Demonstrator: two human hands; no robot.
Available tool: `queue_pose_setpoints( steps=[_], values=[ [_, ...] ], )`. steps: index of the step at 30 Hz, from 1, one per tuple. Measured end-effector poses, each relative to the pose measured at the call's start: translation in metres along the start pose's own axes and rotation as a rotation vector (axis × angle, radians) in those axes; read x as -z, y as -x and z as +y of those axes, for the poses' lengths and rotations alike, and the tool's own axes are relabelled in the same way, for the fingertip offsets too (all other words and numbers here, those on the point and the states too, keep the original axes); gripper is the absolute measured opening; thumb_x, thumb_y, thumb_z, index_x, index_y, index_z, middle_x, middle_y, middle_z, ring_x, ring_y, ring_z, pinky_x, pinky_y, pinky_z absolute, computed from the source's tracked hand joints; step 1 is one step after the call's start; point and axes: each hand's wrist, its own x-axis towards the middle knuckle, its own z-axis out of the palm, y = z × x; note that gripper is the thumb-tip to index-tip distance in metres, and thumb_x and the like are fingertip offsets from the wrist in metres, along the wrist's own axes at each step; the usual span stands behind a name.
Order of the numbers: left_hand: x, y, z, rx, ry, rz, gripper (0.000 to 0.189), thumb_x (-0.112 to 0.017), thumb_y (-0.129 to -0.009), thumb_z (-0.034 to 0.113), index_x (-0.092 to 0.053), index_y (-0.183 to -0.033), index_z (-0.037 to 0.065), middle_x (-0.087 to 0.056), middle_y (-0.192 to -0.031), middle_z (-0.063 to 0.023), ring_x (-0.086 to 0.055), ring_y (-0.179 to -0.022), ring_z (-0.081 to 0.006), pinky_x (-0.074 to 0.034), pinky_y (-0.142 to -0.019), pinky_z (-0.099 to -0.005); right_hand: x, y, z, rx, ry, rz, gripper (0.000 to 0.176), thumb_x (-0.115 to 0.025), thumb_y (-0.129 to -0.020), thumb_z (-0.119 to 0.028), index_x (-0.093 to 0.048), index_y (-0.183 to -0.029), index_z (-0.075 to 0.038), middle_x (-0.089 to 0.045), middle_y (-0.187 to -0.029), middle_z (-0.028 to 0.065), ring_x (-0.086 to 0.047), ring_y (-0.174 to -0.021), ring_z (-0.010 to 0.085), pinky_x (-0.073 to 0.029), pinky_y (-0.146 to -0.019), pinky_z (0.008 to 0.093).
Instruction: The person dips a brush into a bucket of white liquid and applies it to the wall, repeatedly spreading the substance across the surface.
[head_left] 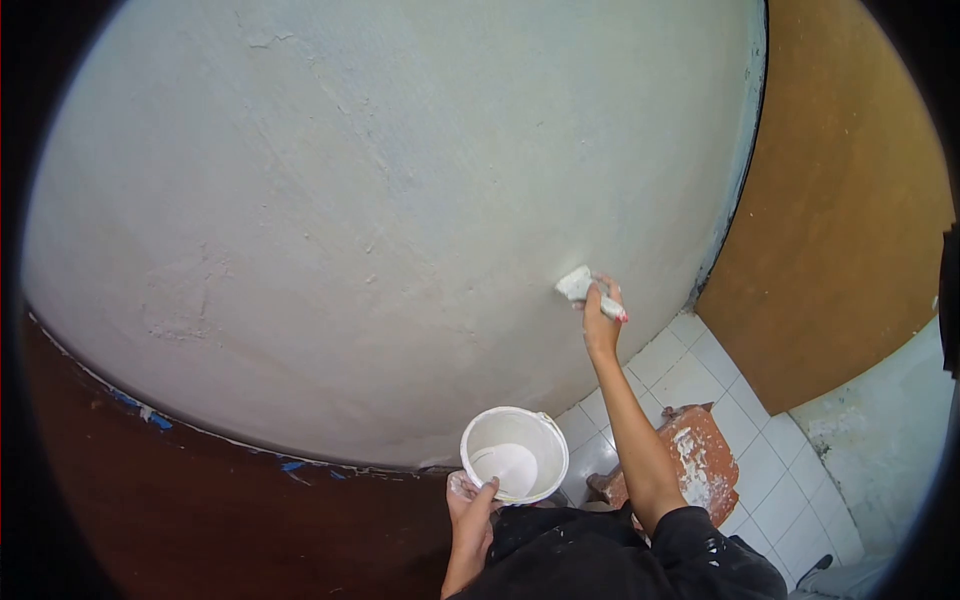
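Note:
My right hand [602, 312] is closed around a paintbrush [577, 285] with white bristles and a handle that ends in pink. The bristles are at the surface of the pale, patchy wall [400, 220]. Low in the view, my left hand [473, 510] grips the rim of a white bucket [553, 440], thumb over the edge. White paint [505, 467] lies in the bottom of the bucket. White smears mark the fingers of both hands.
A paint-spattered reddish stool [705, 460] stands on white floor tiles [760, 470] at lower right. A brown panel [830, 180] rises at the right. Dark red-brown surface [230, 510] fills the lower left, with blue flecks along its edge.

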Motion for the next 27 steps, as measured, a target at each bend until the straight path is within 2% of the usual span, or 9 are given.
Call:
queue_pose_setpoints(
  steps=[5,9,12,14,17,20,21,23,27],
  values=[
    [-0.006,0.004,0.008,0.020,0.023,-0.016,0.029,-0.071,-0.086,0.004,-0.051,-0.106,0.006,-0.062,-0.096,-0.0054,-0.065,-0.080,-0.0128,-0.053,-0.059,-0.0238,-0.048,-0.010,-0.167,0.383,-0.069,-0.097,0.029,-0.052,-0.100,-0.021,-0.056,-0.123,-0.002,-0.070,-0.091,0.0111,-0.067,-0.082,0.0153,-0.054,-0.067,0.0298],
    [-0.002,0.001,0.007,0.016,0.022,-0.014,0.028,-0.071,-0.086,0.003,-0.051,-0.106,0.007,-0.063,-0.097,-0.0059,-0.066,-0.082,-0.0136,-0.055,-0.060,-0.0250,-0.073,-0.019,-0.223,0.545,-0.321,-0.303,0.032,-0.053,-0.101,-0.024,-0.054,-0.123,-0.001,-0.069,-0.092,0.0106,-0.064,-0.078,0.0134,-0.051,-0.063,0.0270],
    [0.007,-0.003,0.004,0.009,0.007,-0.008,0.028,-0.071,-0.086,0.003,-0.051,-0.106,0.006,-0.063,-0.098,-0.0069,-0.066,-0.083,-0.0144,-0.056,-0.061,-0.0264,-0.070,-0.005,-0.172,0.443,-0.388,-0.225,0.032,-0.053,-0.101,-0.025,-0.053,-0.123,-0.001,-0.068,-0.095,0.0097,-0.061,-0.075,0.0113,-0.048,-0.062,0.0261],
    [0.011,-0.011,0.010,0.011,-0.003,-0.014,0.027,-0.070,-0.086,0.002,-0.050,-0.105,0.006,-0.063,-0.097,-0.0073,-0.066,-0.082,-0.0148,-0.057,-0.061,-0.0273,-0.048,0.015,-0.050,0.246,-0.375,-0.040,0.031,-0.054,-0.102,-0.024,-0.053,-0.124,-0.003,-0.067,-0.095,0.0082,-0.060,-0.074,0.0104,-0.048,-0.062,0.0260],
    [0.004,-0.007,0.021,0.031,-0.038,-0.017,0.025,-0.069,-0.087,0.002,-0.049,-0.102,0.007,-0.063,-0.096,-0.0076,-0.067,-0.081,-0.0153,-0.059,-0.061,-0.0283,-0.002,0.024,0.061,0.033,-0.292,0.111,0.029,-0.055,-0.100,-0.021,-0.054,-0.124,-0.005,-0.068,-0.096,0.0080,-0.062,-0.074,0.0102,-0.047,-0.058,0.0235],
    [0.015,-0.017,0.022,0.047,-0.060,-0.053,0.026,-0.068,-0.087,0.002,-0.049,-0.102,0.008,-0.063,-0.097,-0.0078,-0.068,-0.083,-0.0156,-0.059,-0.062,-0.0285,0.004,0.023,0.064,-0.031,-0.124,0.110,0.028,-0.055,-0.099,-0.021,-0.057,-0.120,-0.004,-0.069,-0.090,0.0085,-0.061,-0.066,0.0104,-0.047,-0.055,0.0239],
    [0.018,-0.021,0.022,0.044,-0.057,-0.072,0.026,-0.068,-0.087,0.002,-0.049,-0.102,0.008,-0.064,-0.098,-0.0079,-0.068,-0.084,-0.0156,-0.059,-0.062,-0.0284,0.005,0.020,0.052,-0.026,-0.052,0.109,0.027,-0.055,-0.099,-0.022,-0.058,-0.119,-0.003,-0.069,-0.088,0.0088,-0.060,-0.062,0.0105,-0.046,-0.055,0.0240],
    [0.024,-0.028,0.022,0.044,-0.052,-0.109,0.026,-0.068,-0.086,0.002,-0.049,-0.103,0.008,-0.064,-0.099,-0.0079,-0.068,-0.084,-0.0155,-0.059,-0.063,-0.0283,-0.016,0.017,-0.012,0.034,-0.052,0.086,0.022,-0.055,-0.099,-0.018,-0.061,-0.113,-0.002,-0.067,-0.087,0.0072,-0.063,-0.071,0.0108,-0.052,-0.058,0.0260],
    [0.034,-0.045,0.022,0.050,-0.075,-0.184,0.027,-0.068,-0.085,0.001,-0.049,-0.104,0.007,-0.065,-0.099,-0.0080,-0.068,-0.082,-0.0149,-0.059,-0.063,-0.0285,-0.061,0.006,-0.155,0.369,-0.086,-0.009,0.025,-0.056,-0.099,-0.020,-0.060,-0.114,-0.001,-0.066,-0.084,0.0092,-0.064,-0.069,0.0129,-0.053,-0.059,0.0268]
  ],
)
